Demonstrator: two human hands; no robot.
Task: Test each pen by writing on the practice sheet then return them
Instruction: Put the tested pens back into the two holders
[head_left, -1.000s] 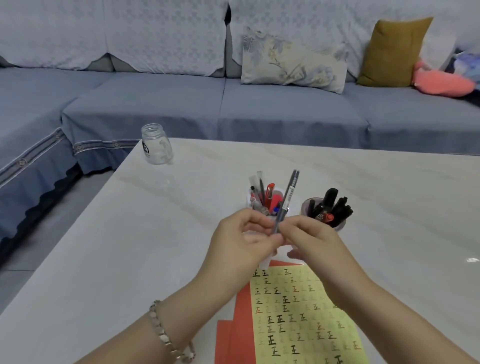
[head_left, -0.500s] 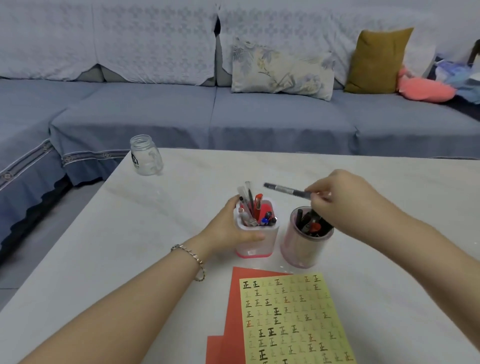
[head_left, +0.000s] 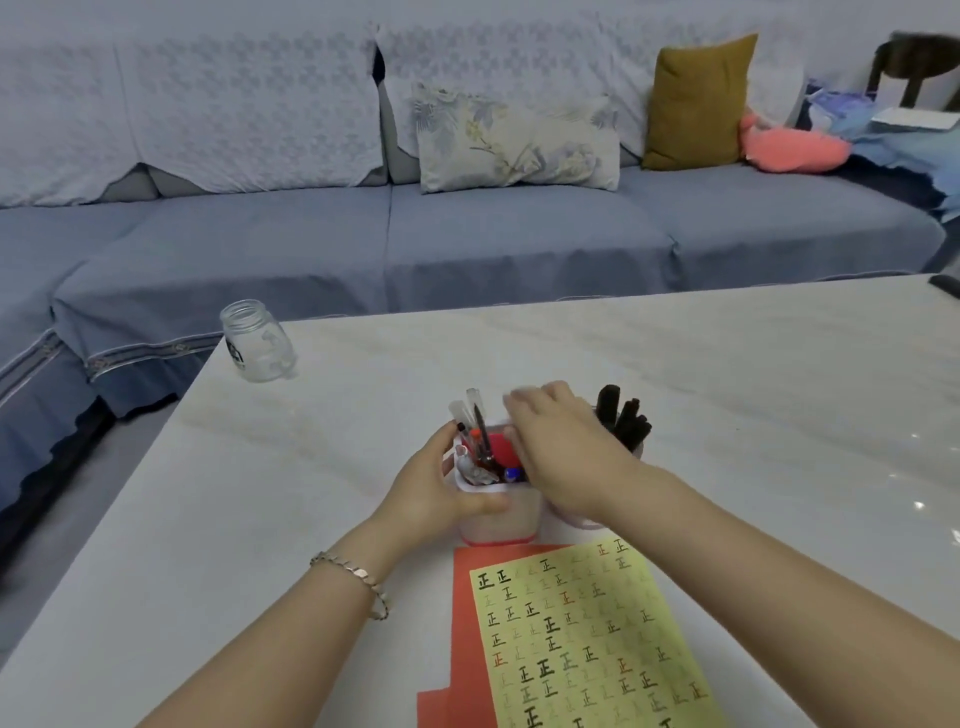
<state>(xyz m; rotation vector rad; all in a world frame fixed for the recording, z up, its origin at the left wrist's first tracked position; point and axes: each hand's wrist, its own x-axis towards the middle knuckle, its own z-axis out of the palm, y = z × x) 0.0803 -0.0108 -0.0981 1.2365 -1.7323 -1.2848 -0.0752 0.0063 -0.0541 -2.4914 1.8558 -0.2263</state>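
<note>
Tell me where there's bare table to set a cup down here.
Bare white marble table lies left, between the clear glass jar and the left hand, and widely right of the black markers. Crowded: the near centre, with the right hand, the square white pen holder and the yellow practice sheet.

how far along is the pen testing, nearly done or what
Done: the practice sheet carries many written characters in black and red, so several pens look tested. In hand: the left hand grips the square pen holder while the right hand reaches over it, no pen visible in it. Left: unclear how many pens there, or of the black pens beside it, are untested.
</note>
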